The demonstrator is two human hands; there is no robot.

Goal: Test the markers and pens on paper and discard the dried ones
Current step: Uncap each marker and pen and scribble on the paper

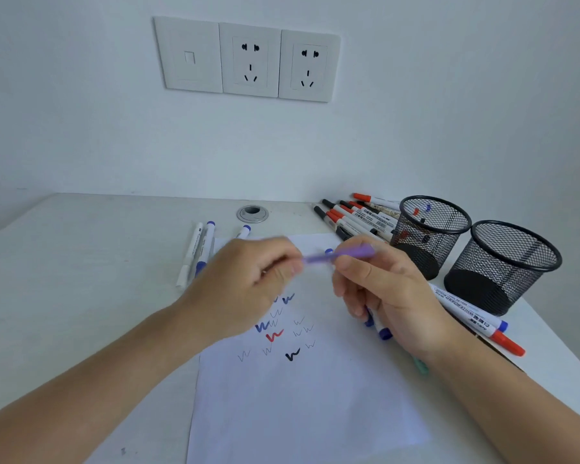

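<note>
Holding 1 purple pen (340, 254) tight in left hand (248, 286) and right hand (385, 296), many squiggles on paper (302, 413), lots of markers (355, 217) left.

White desk (81, 249): paper (298, 396), markers (355, 217), cups (503, 266).

A blurred purple pen (339, 255) lies roughly level above the sheet of paper (302, 390), gripped at both ends. The paper lies flat, near centre, with small zigzag test marks (275, 333) in blue, red, black and faint grey. Capped red and black markers (355, 217) lie piled far right; blue-capped markers (198, 249) lie far left; two whiteboard markers (476, 318), blue- and red-capped, lie right of the paper.
</note>
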